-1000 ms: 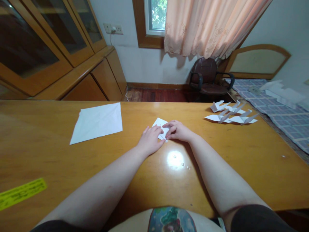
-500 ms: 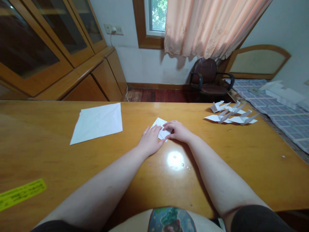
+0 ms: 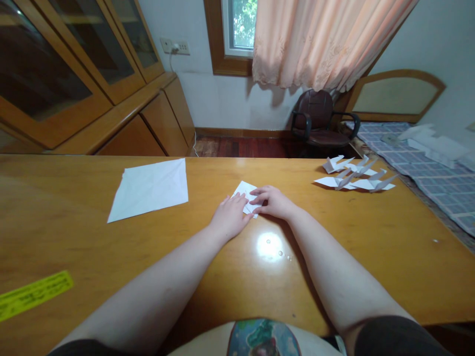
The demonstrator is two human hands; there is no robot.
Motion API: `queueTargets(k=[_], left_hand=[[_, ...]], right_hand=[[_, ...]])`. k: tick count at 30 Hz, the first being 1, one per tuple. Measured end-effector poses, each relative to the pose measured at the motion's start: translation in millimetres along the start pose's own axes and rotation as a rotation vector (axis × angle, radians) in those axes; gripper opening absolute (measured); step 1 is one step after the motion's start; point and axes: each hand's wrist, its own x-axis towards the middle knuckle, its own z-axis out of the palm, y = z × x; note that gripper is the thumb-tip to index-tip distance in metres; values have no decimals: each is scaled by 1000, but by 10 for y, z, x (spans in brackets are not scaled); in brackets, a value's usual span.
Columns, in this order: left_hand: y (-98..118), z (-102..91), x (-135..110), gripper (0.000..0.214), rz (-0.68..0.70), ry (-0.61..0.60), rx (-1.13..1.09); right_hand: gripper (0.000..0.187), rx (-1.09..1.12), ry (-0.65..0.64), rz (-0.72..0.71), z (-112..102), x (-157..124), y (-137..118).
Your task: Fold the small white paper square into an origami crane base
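Observation:
A small folded white paper (image 3: 243,187) lies on the wooden table in front of me, partly hidden under both hands. My left hand (image 3: 230,214) rests flat on its left part, fingers stretched over the paper and thumb near its lower corner. From the right, my right hand (image 3: 272,202) has bent fingers and thumb around the paper's right edge. Its fingertips touch the folds there. How firmly they pinch is too small to see.
A large white paper sheet (image 3: 152,190) lies at the left. Several folded paper cranes (image 3: 352,173) stand together at the back right. A yellow label (image 3: 35,294) is on the table's near left. Beyond the table are a chair (image 3: 315,118), a cabinet (image 3: 163,118) and a bed (image 3: 419,158).
The right fingers have shifted very slightly at the paper's right edge. Otherwise the hands and the folded paper stay in nearly the same place.

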Motion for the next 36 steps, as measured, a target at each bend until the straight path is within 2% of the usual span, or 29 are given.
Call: queueTargets(k=[9,13,16,20,26,32,36], left_hand=[[22,38,-32,65,42,-103,24],[26,22,-22,62,7,-80,41],[26,8,-27,61,-25,-61,59],[-24,-7,-26,62,2,-48,10],[-118,-16,24,73,7,-83,-54],[-109,1,29,69,12,-84,-25],[-19,27,-9,66,-66,-65,56]], right_hand=[[33,-17,25,3,-29,14,-100],[48,-27,21,22,-24,20,-84],[51,-38,1,22,-23,15,-74],[54,-66,-49,17,-40,-7,-107],[60,-120,-151,80,-56,-31,-215],[67,-127,-127,101,-26,-29,-238],[66,-140,-131,133,-14,-27,-222]])
